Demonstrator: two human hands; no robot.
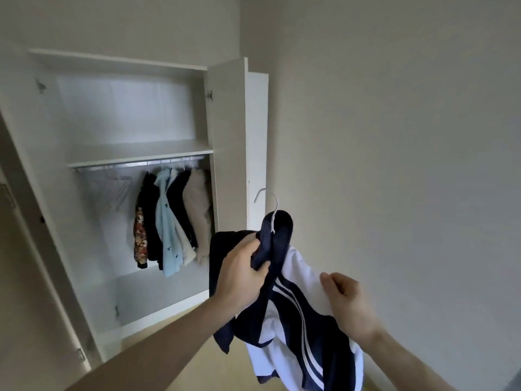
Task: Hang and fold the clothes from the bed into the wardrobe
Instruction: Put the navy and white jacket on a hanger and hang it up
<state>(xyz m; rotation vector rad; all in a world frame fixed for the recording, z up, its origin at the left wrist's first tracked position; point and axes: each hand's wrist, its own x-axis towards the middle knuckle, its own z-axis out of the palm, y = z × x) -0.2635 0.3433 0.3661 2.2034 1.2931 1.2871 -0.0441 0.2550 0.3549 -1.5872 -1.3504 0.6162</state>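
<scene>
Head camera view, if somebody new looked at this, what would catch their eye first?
First, the navy and white jacket on a white hanger, held up in the lower middle: the left hand grips its navy collar and the right hand pinches the white fabric. Next, the open wardrobe on the left, with several garments hanging together at the right end of its rail.

A jacket [290, 311] on a hanger [267, 204] is hanging right of the wardrobe [228, 136], where garments [172, 218] are hanging from the rail [135, 164] under a shelf [141, 153].
</scene>
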